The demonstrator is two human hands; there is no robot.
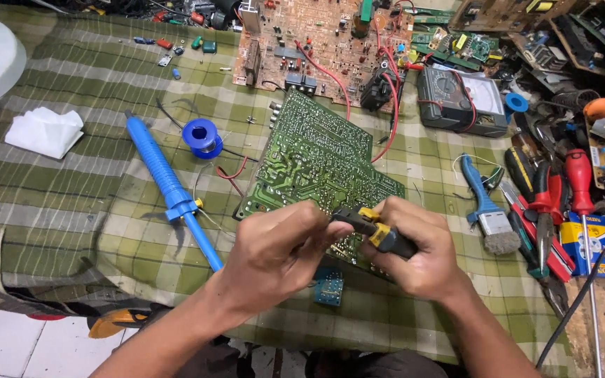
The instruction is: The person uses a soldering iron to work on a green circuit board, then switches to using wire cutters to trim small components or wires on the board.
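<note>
- My left hand [274,252] and my right hand [421,248] meet over the near edge of the green circuit board [313,157], which is the landmark for everything below.
- Both hands grasp one black-and-yellow hand tool [376,231]: the fingers of my right hand are clenched round its thicker end, and the fingers of my left hand pinch its narrower end.
- The tool sits tilted between my hands, just above the board's near corner; I cannot tell whether it touches the board.
- The board lies solder side up on the counter [71,182], which is covered with a green checked cloth.
- A small blue module [329,287] lies just below the board's near edge, partly under my hands.
- Left of the board lies a blue solder sucker [169,185], angled, and a blue spool of solder [201,136] sits just beside the board's left edge.
- Further left of the board is a crumpled white tissue [45,131].
- Behind the board lies a larger brown circuit board [316,42], component side up, with red wires running from it.
- Right of the board, beyond its far corner, sits a dark analogue multimeter [460,101].
- Right of the board lies a blue-handled brush [484,206], and past it a pile of red-handled pliers and screwdrivers [561,192].
</note>
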